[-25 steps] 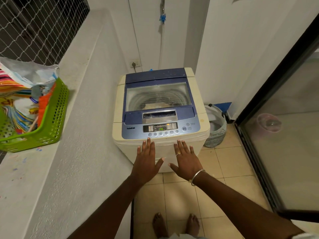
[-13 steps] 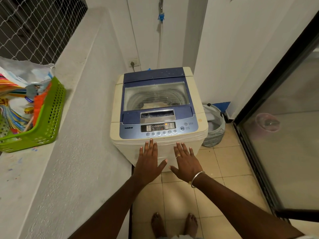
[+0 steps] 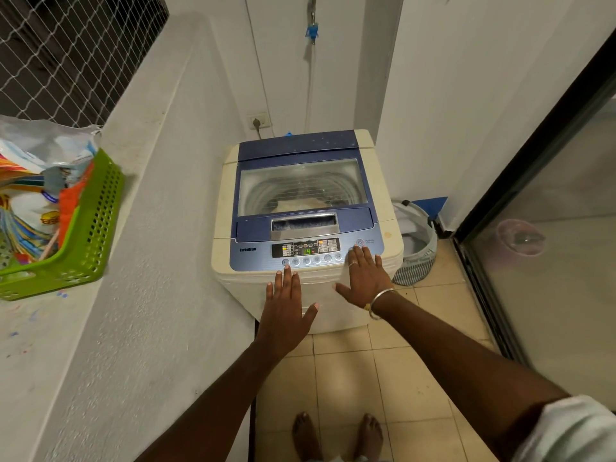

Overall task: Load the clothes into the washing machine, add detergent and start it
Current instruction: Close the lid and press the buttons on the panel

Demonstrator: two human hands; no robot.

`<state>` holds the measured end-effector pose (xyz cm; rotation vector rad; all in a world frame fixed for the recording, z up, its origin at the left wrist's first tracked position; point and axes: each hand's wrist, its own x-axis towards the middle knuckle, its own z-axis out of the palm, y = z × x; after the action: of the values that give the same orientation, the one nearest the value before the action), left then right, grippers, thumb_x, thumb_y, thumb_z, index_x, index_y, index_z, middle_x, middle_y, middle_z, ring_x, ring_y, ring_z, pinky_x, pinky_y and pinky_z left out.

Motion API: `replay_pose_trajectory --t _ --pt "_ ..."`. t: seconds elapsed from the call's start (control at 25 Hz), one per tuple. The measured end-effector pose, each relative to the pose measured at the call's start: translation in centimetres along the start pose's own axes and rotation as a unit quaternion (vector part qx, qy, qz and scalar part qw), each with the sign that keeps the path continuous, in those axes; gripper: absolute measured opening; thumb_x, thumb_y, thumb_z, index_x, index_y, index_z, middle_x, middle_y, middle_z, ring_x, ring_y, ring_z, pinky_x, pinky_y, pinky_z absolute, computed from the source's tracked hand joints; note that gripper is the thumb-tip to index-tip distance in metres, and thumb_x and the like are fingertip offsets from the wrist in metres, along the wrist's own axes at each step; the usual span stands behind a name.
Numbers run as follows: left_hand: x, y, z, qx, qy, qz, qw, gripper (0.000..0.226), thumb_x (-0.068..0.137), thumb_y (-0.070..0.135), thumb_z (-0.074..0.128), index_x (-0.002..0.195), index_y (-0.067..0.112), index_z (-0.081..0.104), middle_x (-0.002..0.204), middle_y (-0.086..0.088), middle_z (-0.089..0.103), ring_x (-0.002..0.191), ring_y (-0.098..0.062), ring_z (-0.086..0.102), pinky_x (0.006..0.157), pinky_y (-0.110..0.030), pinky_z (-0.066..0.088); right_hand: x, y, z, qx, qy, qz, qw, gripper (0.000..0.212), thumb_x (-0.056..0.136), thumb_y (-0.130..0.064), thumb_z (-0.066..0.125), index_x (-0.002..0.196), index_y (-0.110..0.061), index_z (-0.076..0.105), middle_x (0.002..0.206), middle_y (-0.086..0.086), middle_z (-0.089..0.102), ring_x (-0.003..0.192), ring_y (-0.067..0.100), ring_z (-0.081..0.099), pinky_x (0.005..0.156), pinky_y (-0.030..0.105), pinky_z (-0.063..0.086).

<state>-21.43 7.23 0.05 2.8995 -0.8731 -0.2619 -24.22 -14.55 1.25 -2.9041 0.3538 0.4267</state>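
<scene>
A cream top-loading washing machine (image 3: 393, 235) with a blue lid stands ahead of me, its lid down. Through the clear lid window (image 3: 301, 185) I see pale clothes in the drum. The control panel (image 3: 305, 250) is lit and its display reads 14. My left hand (image 3: 286, 305) is flat with straight fingers, the fingertips at the panel's front edge near the leftmost button. My right hand (image 3: 365, 278), with a ring and a silver bangle, is also flat, its fingertips on the right end of the panel just below the power button (image 3: 359, 242).
A green plastic basket (image 3: 83, 241) full of packets sits on the white ledge at left. A striped laundry basket (image 3: 416, 245) stands on the tiled floor right of the machine. A dark-framed glass sliding door (image 3: 540, 228) runs along the right. My bare feet are below.
Both hands have moved forward from in front of the machine onto its front edge. The right hand has shifted right and up to the panel near the power button.
</scene>
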Motion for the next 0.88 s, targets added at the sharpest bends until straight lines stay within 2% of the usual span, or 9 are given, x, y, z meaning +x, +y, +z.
replay_pose_trajectory --t 0.2,0.44,0.72,0.88 --pt "0.1 -0.3 0.3 0.0 -0.006 -0.006 1.0 0.086 0.094 0.068 0.023 0.156 0.009 0.016 0.165 -0.013 0.002 0.152 -0.033 0.008 0.119 -0.047 0.005 1.9 0.8 -0.2 -0.02 -0.046 -0.005 0.999 0.097 0.089 -0.069 0.041 0.154 -0.004 0.009 0.163 0.014 0.006 0.151 0.031 0.0 0.121 0.052 0.008" --pt "0.6 -0.5 0.5 0.003 -0.017 -0.012 1.0 0.089 0.092 0.071 0.017 0.155 0.007 0.021 0.164 -0.015 0.008 0.151 -0.034 0.013 0.121 -0.05 0.017 2.6 0.9 0.1 -0.069 -0.041 -0.031 0.996 0.085 0.092 -0.064 0.033 0.152 -0.005 0.022 0.162 0.015 0.012 0.149 0.033 0.005 0.12 0.05 0.012" --pt "1.0 0.3 0.2 0.012 -0.022 0.0 1.0 0.087 0.093 0.069 0.023 0.155 0.008 0.022 0.164 -0.015 0.01 0.15 -0.035 0.015 0.119 -0.051 0.016 2.8 -0.1 -0.4 -0.104 -0.058 -0.036 0.992 0.074 0.091 -0.058 0.041 0.147 -0.011 0.03 0.158 0.023 0.017 0.147 0.038 0.011 0.12 0.048 0.015" --pt "0.7 0.3 -0.2 0.007 -0.014 0.005 1.0 0.085 0.095 0.066 0.027 0.156 0.008 0.016 0.164 -0.014 0.003 0.151 -0.034 0.008 0.12 -0.048 0.008 1.9 0.2 -0.6 -0.05 -0.093 -0.008 0.994 0.09 0.088 -0.07 0.038 0.153 -0.011 0.019 0.163 0.016 0.001 0.15 0.034 -0.001 0.119 0.056 0.008"
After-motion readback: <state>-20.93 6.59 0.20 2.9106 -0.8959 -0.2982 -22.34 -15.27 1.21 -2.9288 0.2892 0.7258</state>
